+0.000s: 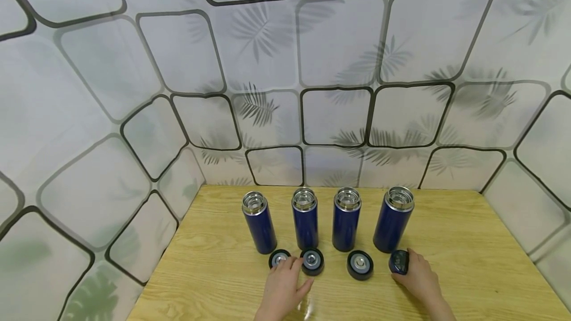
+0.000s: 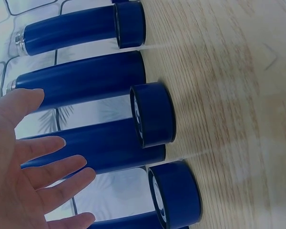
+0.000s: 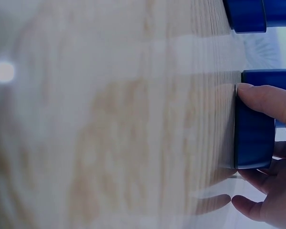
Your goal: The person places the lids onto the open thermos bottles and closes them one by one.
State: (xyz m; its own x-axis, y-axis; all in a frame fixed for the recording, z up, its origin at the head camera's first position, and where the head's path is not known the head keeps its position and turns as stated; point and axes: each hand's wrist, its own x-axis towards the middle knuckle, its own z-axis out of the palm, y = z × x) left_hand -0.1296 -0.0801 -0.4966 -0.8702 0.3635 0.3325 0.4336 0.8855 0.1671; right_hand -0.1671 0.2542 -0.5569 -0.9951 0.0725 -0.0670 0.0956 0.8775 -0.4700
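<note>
Several dark blue thermos bottles stand upright in a row with open steel mouths, the leftmost bottle (image 1: pixel 260 227) leaning in view through the lens. My right hand (image 1: pixel 421 277) grips a bottle cap (image 1: pixel 399 262) between thumb and fingers, in front of the rightmost bottle (image 1: pixel 391 224); its dark glossy top shows. In the right wrist view that cap (image 3: pixel 255 129) sits at the tabletop. My left hand (image 1: pixel 284 284) hovers with spread fingers by the two left caps, partly covering the leftmost cap (image 1: pixel 279 258). The second cap (image 1: pixel 312 261) and third cap (image 1: pixel 360 265) lie inner side up.
All stands on a light wood-grain table (image 1: pixel 200 271). Patterned wall covering (image 1: pixel 334 123) rises behind the table and along both sides. Two middle bottles, the second bottle (image 1: pixel 306 227) and third bottle (image 1: pixel 345 227), stand between the outer ones.
</note>
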